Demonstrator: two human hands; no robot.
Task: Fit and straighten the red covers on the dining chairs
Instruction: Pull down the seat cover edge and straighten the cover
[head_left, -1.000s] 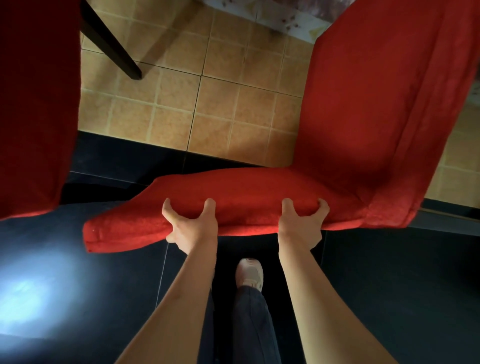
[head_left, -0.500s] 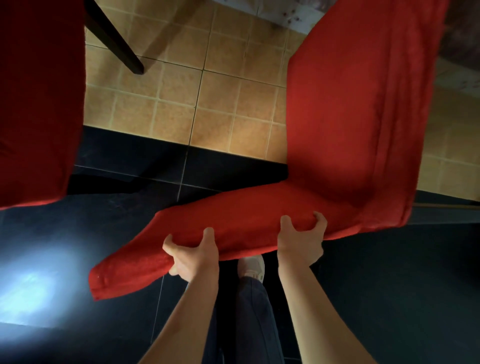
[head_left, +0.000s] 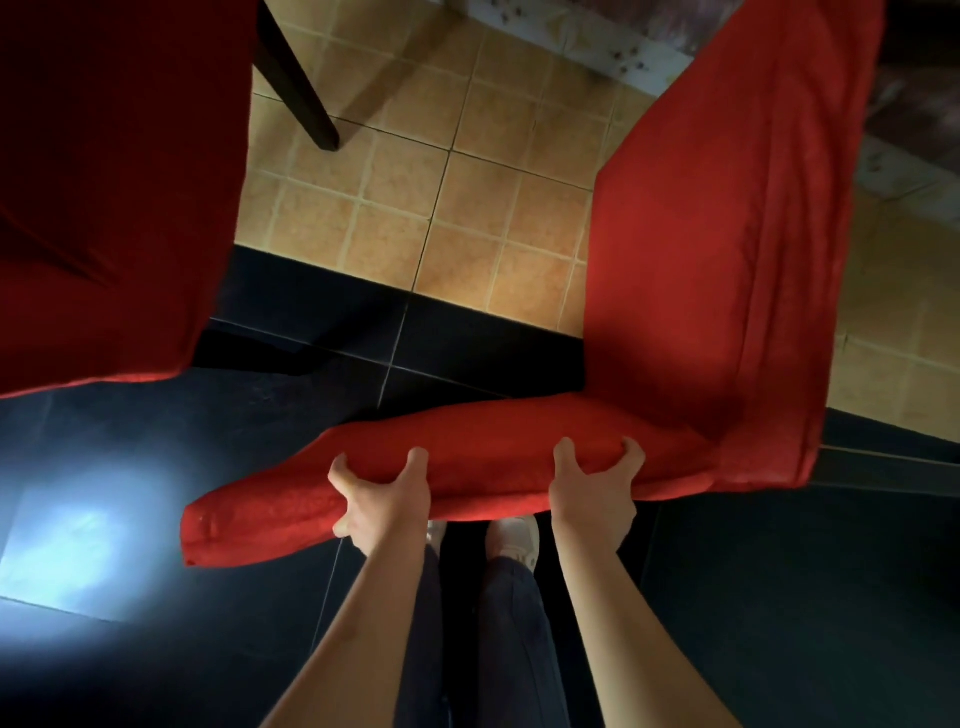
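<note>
Tilted lower, red cover (head_left: 467, 467) beside second chair (head_left: 104, 208).

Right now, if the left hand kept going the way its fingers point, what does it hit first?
The left hand already grips the red chair cover, so it meets that fabric. Past the cover, probably dark floor tile; depth is unclear.

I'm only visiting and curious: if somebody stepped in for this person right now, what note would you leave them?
Left hand: grips the padded top edge of the red cover.
Right hand: grips the same edge, nearer the chair's corner.
Things: the cover is on the right chair, whose back tilts toward you. A second covered chair stands at left.
Done: cover pulled over the back.
Left: straighten the slanted top edge, smooth the fabric, probably check the other chair.
</note>
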